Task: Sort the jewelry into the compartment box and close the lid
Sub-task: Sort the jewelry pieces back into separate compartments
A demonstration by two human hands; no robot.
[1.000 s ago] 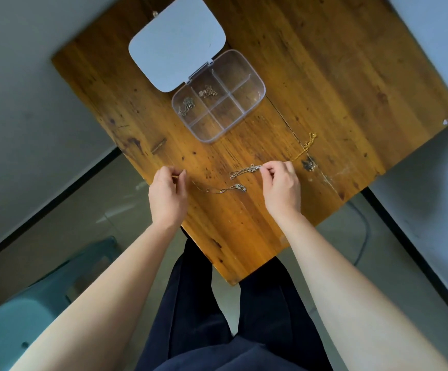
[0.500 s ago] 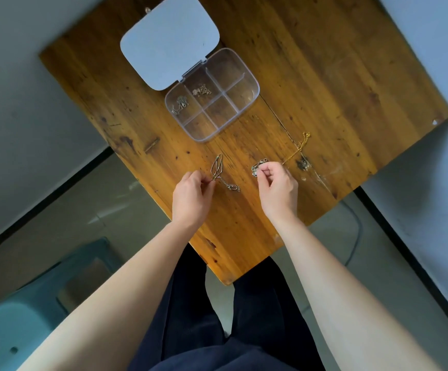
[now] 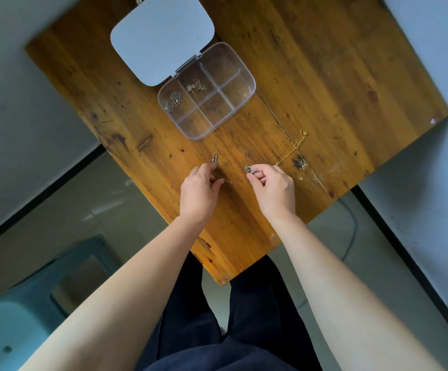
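Note:
A clear compartment box (image 3: 249, 81) lies open on the wooden table (image 3: 311, 62), its white lid (image 3: 161, 36) folded back to the upper left. Two of its left compartments each hold a small silver piece (image 3: 173, 100) (image 3: 196, 86). My left hand (image 3: 198, 191) pinches a bunched silver chain (image 3: 215, 162), whose tail trails on the wood. My right hand (image 3: 272, 190) pinches another bunched silver chain (image 3: 249, 168). A gold chain (image 3: 293, 148) lies on the table right of my right hand.
A dark knot (image 3: 299, 162) marks the wood beside the gold chain. The table's near corner (image 3: 221, 281) points at my dark trousers. A teal stool (image 3: 30, 298) stands on the floor at lower left. A cable runs along the floor at right.
Both silver chains lay stretched out on the table; I have gathered each into a bunch. My left hand has moved right and up, closer to the right hand.

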